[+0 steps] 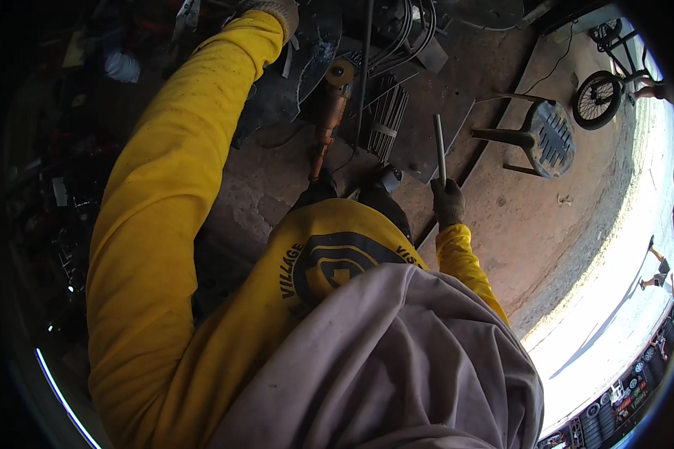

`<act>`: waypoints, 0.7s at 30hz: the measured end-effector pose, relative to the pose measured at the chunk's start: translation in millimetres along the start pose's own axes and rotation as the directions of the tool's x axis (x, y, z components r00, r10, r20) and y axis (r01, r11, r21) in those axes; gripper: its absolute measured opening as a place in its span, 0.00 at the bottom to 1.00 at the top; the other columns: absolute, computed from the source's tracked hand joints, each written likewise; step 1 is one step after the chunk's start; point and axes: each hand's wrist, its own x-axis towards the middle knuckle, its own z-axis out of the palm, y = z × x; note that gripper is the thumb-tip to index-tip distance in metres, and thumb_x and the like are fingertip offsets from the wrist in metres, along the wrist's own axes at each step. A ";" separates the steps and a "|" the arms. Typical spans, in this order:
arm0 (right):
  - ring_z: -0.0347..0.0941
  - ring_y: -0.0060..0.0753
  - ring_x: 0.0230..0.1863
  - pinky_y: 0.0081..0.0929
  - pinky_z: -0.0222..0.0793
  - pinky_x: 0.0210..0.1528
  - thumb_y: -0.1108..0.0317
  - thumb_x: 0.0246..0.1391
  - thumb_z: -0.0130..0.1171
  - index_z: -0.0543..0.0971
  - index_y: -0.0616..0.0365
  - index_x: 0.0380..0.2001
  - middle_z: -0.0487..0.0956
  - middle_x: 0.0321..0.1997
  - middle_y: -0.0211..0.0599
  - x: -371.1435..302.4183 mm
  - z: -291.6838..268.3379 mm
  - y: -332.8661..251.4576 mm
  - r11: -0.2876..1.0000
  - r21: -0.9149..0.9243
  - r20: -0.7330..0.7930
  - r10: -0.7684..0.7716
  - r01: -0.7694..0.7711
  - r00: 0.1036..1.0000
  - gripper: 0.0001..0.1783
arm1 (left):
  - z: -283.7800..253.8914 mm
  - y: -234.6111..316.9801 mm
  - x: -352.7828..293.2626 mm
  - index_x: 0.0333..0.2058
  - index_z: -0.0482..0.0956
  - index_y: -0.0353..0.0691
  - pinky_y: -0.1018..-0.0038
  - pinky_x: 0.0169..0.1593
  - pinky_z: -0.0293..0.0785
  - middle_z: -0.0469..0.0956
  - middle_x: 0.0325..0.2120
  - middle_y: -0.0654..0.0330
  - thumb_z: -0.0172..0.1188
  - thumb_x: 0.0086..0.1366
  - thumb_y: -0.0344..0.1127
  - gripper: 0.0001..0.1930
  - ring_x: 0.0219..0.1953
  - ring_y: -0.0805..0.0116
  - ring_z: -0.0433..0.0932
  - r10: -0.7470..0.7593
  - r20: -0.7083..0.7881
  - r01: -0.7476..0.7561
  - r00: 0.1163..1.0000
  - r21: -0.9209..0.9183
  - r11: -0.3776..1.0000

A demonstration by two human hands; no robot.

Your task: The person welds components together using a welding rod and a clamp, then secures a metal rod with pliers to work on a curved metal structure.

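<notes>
My right hand (448, 204), in a dark grey work glove, is wrapped round the lower end of a short metal rod or pipe (439, 146). The rod stands out from the fist over the floor. Stretched far forward, my left hand (278, 10) is also gloved and reaches the upper edge of the view. Its fingers are cut off or hidden, so its grip does not show. Near it lies a dark round metal piece (320, 46). An orange angle grinder (331, 120) with a tan disc lies between my arms, close to my feet.
Beside the grinder lies a tied bundle of metal rods (386, 123). Bent bars (424, 30) are heaped ahead. A plastic chair (551, 138) and a bicycle (597, 99) stand to the right, with people outside in bright light. Dark clutter (60, 191) fills the left.
</notes>
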 end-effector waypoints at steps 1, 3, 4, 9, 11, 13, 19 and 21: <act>0.81 0.48 0.38 0.39 0.72 0.43 0.48 0.57 0.62 0.82 0.60 0.40 0.82 0.34 0.51 -0.5 -1.7 2.2 1.000 0.005 -0.009 0.005 -0.005 1.000 0.23 | 4.6 -12.4 1.2 0.52 0.79 0.35 0.49 0.45 0.80 0.80 0.50 0.46 0.59 0.64 0.39 0.20 0.50 0.46 0.81 0.136 -0.150 -0.152 0.979 -0.106 0.983; 0.80 0.46 0.37 0.39 0.72 0.43 0.49 0.57 0.62 0.82 0.61 0.39 0.82 0.33 0.51 -1.1 -6.8 6.8 1.000 0.004 -0.022 -0.028 0.028 0.999 0.23 | 0.0 -14.2 7.4 0.44 0.85 0.38 0.54 0.47 0.81 0.83 0.48 0.50 0.62 0.61 0.34 0.14 0.52 0.53 0.82 0.253 -0.317 -0.319 0.914 -0.180 0.930; 0.80 0.46 0.37 0.39 0.72 0.43 0.49 0.57 0.62 0.82 0.61 0.39 0.82 0.33 0.51 -2.8 -5.4 7.1 0.999 0.006 -0.010 -0.032 0.032 0.999 0.23 | 2.4 -7.7 6.5 0.44 0.86 0.39 0.56 0.47 0.82 0.83 0.47 0.50 0.64 0.59 0.33 0.14 0.51 0.54 0.82 0.238 -0.224 -0.278 0.945 -0.173 0.945; 0.80 0.47 0.37 0.39 0.72 0.42 0.49 0.57 0.63 0.82 0.61 0.39 0.82 0.33 0.52 -4.2 -5.4 4.7 1.000 -0.001 -0.036 -0.025 0.025 0.999 0.23 | -3.4 -4.2 -4.3 0.43 0.86 0.39 0.55 0.47 0.82 0.83 0.47 0.50 0.63 0.60 0.33 0.12 0.50 0.53 0.83 0.170 -0.145 -0.197 0.975 -0.199 0.960; 0.80 0.48 0.37 0.39 0.72 0.42 0.49 0.57 0.63 0.82 0.61 0.39 0.82 0.33 0.52 -4.2 -5.3 1.7 1.000 0.012 -0.036 -0.022 0.022 0.999 0.23 | -1.0 -14.6 -5.9 0.45 0.85 0.40 0.53 0.48 0.81 0.83 0.47 0.48 0.60 0.62 0.33 0.13 0.51 0.49 0.82 0.036 -0.142 -0.093 0.989 -0.420 0.903; 0.80 0.49 0.37 0.39 0.72 0.42 0.49 0.57 0.62 0.82 0.61 0.39 0.82 0.33 0.52 -5.4 -4.9 0.2 0.999 0.023 -0.037 -0.022 0.023 0.999 0.23 | 2.0 -8.6 -11.1 0.46 0.84 0.39 0.52 0.49 0.81 0.82 0.48 0.46 0.58 0.63 0.32 0.13 0.51 0.47 0.81 0.024 -0.191 -0.124 0.981 -0.531 0.838; 0.80 0.49 0.37 0.40 0.72 0.42 0.49 0.57 0.62 0.82 0.62 0.39 0.82 0.33 0.53 3.9 2.8 5.7 0.997 0.007 -0.026 -0.078 0.079 0.997 0.23 | -34.9 15.7 -37.0 0.47 0.82 0.38 0.53 0.51 0.81 0.81 0.48 0.44 0.53 0.67 0.31 0.14 0.52 0.44 0.81 0.004 -0.020 -0.018 1.000 -0.754 0.657; 0.81 0.48 0.37 0.40 0.71 0.41 0.48 0.57 0.62 0.82 0.62 0.39 0.82 0.33 0.53 2.5 2.3 -0.5 0.996 -0.017 -0.006 -0.085 0.085 0.996 0.24 | -29.6 25.6 -39.9 0.48 0.82 0.38 0.53 0.52 0.81 0.81 0.47 0.44 0.52 0.67 0.31 0.14 0.51 0.44 0.81 -0.018 0.012 0.021 1.000 -0.760 0.649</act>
